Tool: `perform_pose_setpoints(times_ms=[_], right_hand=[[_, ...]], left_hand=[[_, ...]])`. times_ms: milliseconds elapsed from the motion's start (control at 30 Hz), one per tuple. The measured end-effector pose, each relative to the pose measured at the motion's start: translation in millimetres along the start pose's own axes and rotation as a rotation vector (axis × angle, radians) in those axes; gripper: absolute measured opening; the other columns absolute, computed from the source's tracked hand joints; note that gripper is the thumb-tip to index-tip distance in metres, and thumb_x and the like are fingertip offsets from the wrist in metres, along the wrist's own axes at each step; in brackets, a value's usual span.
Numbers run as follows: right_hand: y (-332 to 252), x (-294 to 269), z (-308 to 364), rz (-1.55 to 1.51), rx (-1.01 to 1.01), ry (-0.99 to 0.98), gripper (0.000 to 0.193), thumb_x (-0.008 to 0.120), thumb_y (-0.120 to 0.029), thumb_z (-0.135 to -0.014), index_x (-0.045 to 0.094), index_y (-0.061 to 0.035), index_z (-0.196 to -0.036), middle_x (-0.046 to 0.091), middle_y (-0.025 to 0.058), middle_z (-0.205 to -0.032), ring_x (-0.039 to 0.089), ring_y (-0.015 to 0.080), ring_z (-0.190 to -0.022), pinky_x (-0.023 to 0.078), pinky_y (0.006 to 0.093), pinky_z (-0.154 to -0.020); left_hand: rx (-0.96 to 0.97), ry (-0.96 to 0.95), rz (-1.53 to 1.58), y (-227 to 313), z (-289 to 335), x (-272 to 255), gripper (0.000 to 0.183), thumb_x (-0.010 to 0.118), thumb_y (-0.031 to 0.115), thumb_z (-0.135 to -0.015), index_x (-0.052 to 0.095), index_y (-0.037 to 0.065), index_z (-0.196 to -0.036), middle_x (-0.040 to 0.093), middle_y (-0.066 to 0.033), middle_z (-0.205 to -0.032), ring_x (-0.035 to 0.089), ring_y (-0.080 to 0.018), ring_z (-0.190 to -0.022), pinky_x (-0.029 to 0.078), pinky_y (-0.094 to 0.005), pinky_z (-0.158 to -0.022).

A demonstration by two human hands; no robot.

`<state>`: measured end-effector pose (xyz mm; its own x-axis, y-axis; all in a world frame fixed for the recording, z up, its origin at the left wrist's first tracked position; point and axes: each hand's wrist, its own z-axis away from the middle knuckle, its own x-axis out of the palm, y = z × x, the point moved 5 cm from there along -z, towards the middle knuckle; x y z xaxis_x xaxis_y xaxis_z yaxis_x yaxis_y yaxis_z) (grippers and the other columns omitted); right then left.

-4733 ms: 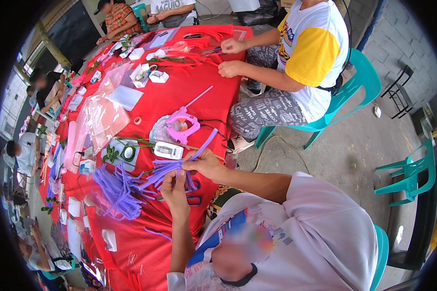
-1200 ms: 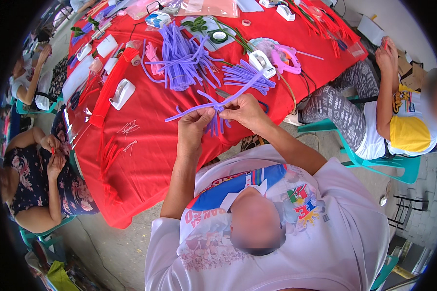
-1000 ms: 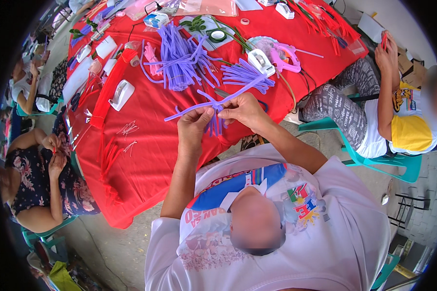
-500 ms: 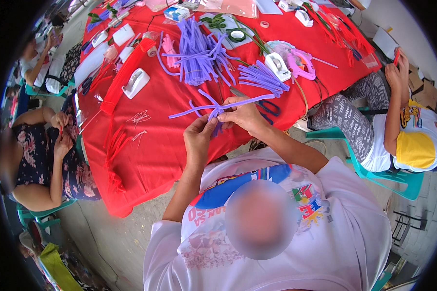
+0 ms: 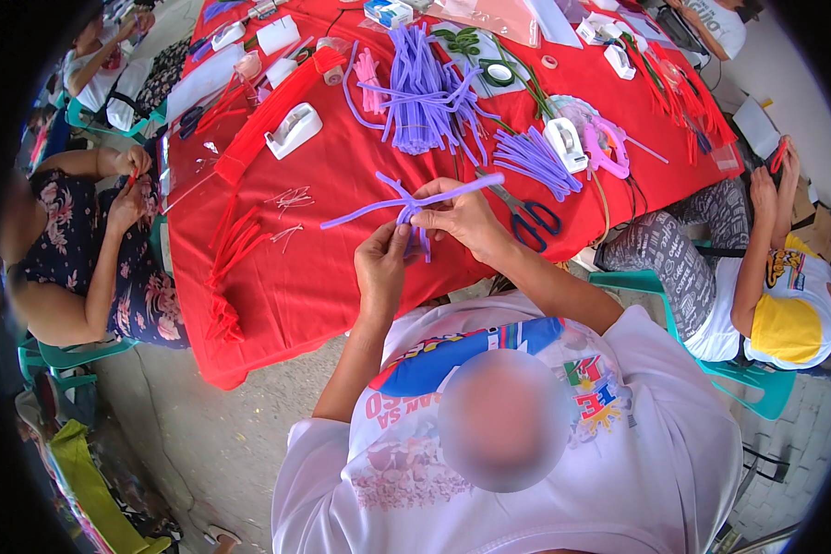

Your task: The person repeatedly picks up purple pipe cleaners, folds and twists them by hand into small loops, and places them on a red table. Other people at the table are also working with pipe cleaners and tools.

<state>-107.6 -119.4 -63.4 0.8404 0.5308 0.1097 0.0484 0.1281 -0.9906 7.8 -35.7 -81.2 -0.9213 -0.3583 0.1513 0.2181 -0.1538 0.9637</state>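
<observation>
Just above the near edge of the red-covered table, both hands are closed on crossed purple pipe cleaners [image 5: 358,217], whose arms stick out in several directions. My left hand [image 5: 381,272] pinches the crossing from below, thumb and fingers together. From the right, my right hand [image 5: 462,220] grips the same crossing, with one long stem passing above its fingers. Dark-handled scissors [image 5: 534,222] lie on the cloth beside my right hand. Farther back is a large bundle of purple pipe cleaners [image 5: 415,111], with a smaller bunch [image 5: 535,162] to its right.
White tape dispensers [image 5: 295,131] stand on the red tablecloth [image 5: 286,268]. A pink plastic tool [image 5: 609,148], green tape roll [image 5: 499,74] and red pipe cleaners [image 5: 235,245] lie around. People sit at both sides, one in a floral dress [image 5: 60,245], another on a green chair [image 5: 651,282].
The view has shifted, so the table's things sit farther right in the picture. The scissors now show more fully beside my right hand. Both hands still grip the crossed pipe cleaners.
</observation>
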Motion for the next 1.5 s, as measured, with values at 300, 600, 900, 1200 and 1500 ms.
perform_pose_setpoints(times_ms=[300, 600, 900, 1200, 1500], right_hand=[[-18.4, 2.5, 4.5, -0.136, -0.034, -0.107, 0.033, 0.068, -0.007, -0.08, 0.057, -0.0003, -0.11, 0.061, 0.0043, -0.09, 0.059, 0.0082, -0.077, 0.048, 0.0208, -0.063], [-40.1, -10.6, 7.2, 0.471, -0.315, -0.1, 0.03, 0.067, -0.001, -0.076, 0.064, -0.0025, -0.107, 0.061, 0.0052, -0.09, 0.059, 0.0102, -0.078, 0.049, 0.0241, -0.068], [-8.4, -18.2, 1.6, 0.072, -0.119, -0.105, 0.024, 0.069, -0.004, -0.078, 0.066, 0.0014, -0.1, 0.068, 0.0081, -0.086, 0.063, 0.0117, -0.077, 0.05, 0.0247, -0.07], [-26.7, -19.3, 8.3, 0.247, -0.003, -0.031, 0.013, 0.068, -0.006, -0.079, 0.068, 0.0005, -0.09, 0.064, 0.0043, -0.079, 0.058, 0.0087, -0.069, 0.046, 0.0227, -0.063], [-21.9, -16.4, 10.4, 0.322, -0.218, -0.016, 0.009, 0.068, -0.006, -0.079, 0.068, -0.001, -0.086, 0.061, 0.0037, -0.077, 0.055, 0.0078, -0.07, 0.043, 0.0226, -0.061]], left_hand=[[0.016, 0.001, 0.083, 1.6, 0.0, 2.7, 0.025, 0.051, 0.017, -0.095, 0.059, -0.004, -0.106, 0.062, -0.0061, -0.083, 0.061, -0.0117, -0.071, 0.054, -0.027, -0.066], [0.094, 0.012, 0.004, 5.3, 3.0, 6.4, 0.023, 0.052, 0.014, -0.094, 0.059, -0.006, -0.104, 0.062, -0.0063, -0.076, 0.061, -0.0117, -0.066, 0.052, -0.0253, -0.059], [0.239, 0.027, -0.194, 3.5, 3.1, 16.9, 0.021, 0.056, 0.015, -0.093, 0.062, -0.005, -0.097, 0.063, -0.0052, -0.076, 0.058, -0.009, -0.065, 0.051, -0.023, -0.059], [0.412, 0.266, -0.502, 35.4, 13.9, 11.8, 0.028, 0.069, 0.018, -0.082, 0.061, -0.004, -0.097, 0.055, -0.0138, -0.099, 0.055, -0.0204, -0.082, 0.047, -0.0321, -0.071], [0.627, 0.203, -0.729, 55.4, 12.6, 18.9, 0.019, 0.071, 0.011, -0.077, 0.064, 0.0, -0.09, 0.056, -0.0158, -0.108, 0.056, -0.0243, -0.092, 0.047, -0.0339, -0.075]])
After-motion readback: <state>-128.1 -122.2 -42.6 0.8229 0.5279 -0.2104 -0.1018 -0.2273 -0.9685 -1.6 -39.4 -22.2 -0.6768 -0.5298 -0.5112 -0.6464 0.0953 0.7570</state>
